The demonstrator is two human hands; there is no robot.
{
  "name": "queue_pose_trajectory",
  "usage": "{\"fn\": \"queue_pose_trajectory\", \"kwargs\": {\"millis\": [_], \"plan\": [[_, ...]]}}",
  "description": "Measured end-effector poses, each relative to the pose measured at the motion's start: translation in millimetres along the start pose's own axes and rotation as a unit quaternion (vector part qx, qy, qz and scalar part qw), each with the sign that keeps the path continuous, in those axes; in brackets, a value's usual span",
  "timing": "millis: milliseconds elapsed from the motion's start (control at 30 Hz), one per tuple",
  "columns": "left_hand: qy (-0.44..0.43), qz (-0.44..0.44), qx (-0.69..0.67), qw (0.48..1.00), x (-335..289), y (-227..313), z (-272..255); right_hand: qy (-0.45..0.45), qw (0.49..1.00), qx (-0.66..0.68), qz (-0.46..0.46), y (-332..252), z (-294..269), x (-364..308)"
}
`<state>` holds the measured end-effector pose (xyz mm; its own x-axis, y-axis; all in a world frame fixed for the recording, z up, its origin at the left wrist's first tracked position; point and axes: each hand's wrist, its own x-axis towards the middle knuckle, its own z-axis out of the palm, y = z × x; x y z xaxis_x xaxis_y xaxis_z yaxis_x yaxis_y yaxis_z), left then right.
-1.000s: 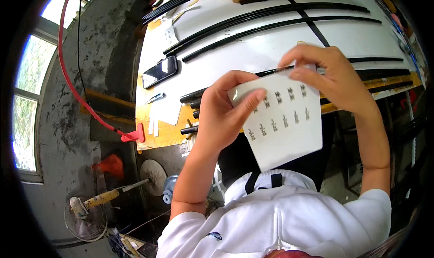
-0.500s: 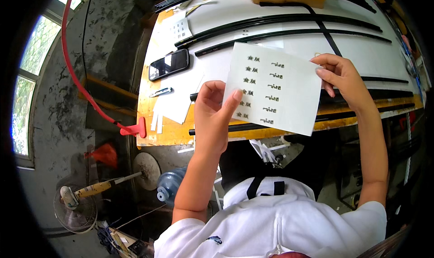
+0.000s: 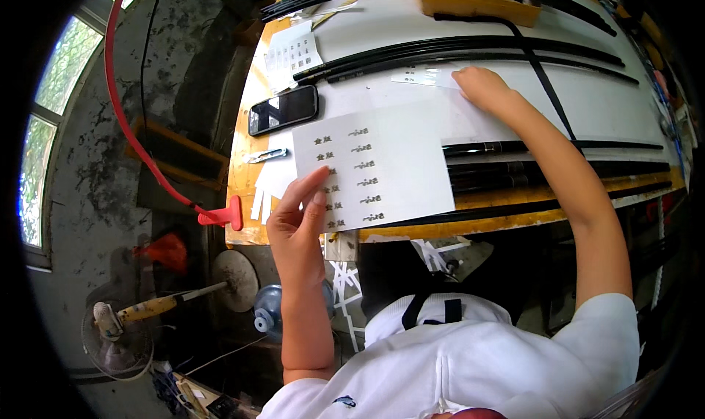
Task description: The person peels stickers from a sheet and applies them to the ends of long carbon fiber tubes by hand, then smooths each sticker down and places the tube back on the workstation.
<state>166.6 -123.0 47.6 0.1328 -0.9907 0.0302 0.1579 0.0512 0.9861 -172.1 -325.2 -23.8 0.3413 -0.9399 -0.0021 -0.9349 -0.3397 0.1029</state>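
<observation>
My left hand (image 3: 297, 221) pinches the left edge of a white sticker sheet (image 3: 411, 173) between thumb and fingers. Two columns of small dark printed marks run down the sheet, which hovers over the table's front edge. Farther off, my right hand (image 3: 485, 90) is closed at the right end of a small printed sheet (image 3: 415, 76). That sheet lies just in front of a bundle of slim black rods (image 3: 455, 48). The fingertips of my right hand are partly hidden by the hand itself.
On the left of the table (image 3: 352, 114) are a black phone (image 3: 284, 110), a utility knife (image 3: 266, 155) and white papers (image 3: 294, 55). More black rods (image 3: 507, 173) lie along the front. At the back sits a yellow box (image 3: 477, 8). A red hose (image 3: 128, 129) hangs at left.
My right hand has let go of the sticker sheet and reached away to the small printed sheet. My left hand has lowered the sticker sheet toward the left. One rod now lies closer to the bundle.
</observation>
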Motion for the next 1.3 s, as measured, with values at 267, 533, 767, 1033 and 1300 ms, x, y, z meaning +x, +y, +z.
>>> {"fn": "queue_pose_trajectory", "kwargs": {"millis": [267, 533, 767, 1033, 1300], "plan": [[-0.082, 0.02, 0.103, 0.991, 40.1, 0.7, -6.0, 0.023, 0.997, -0.065, -0.038, -13.0, -11.1, 15.4], [-0.173, -0.094, 0.047, 0.979, 107.6, -10.5, 22.0, -0.034, 0.998, -0.03, -0.032, -6.5, -17.8, 18.4], [-0.187, -0.194, 0.134, 0.954, 140.7, -40.3, 28.8, 0.029, 0.999, -0.007, -0.023, -13.9, -13.8, 12.7], [-0.248, -0.118, 0.326, 0.905, 156.9, -60.6, 44.0, -0.027, 0.998, -0.025, -0.051, -12.8, -24.9, 24.4], [-0.254, -0.059, 0.487, 0.834, 149.2, -60.2, 63.0, -0.023, 0.999, -0.031, -0.01, -18.5, -28.0, 19.9]]}}
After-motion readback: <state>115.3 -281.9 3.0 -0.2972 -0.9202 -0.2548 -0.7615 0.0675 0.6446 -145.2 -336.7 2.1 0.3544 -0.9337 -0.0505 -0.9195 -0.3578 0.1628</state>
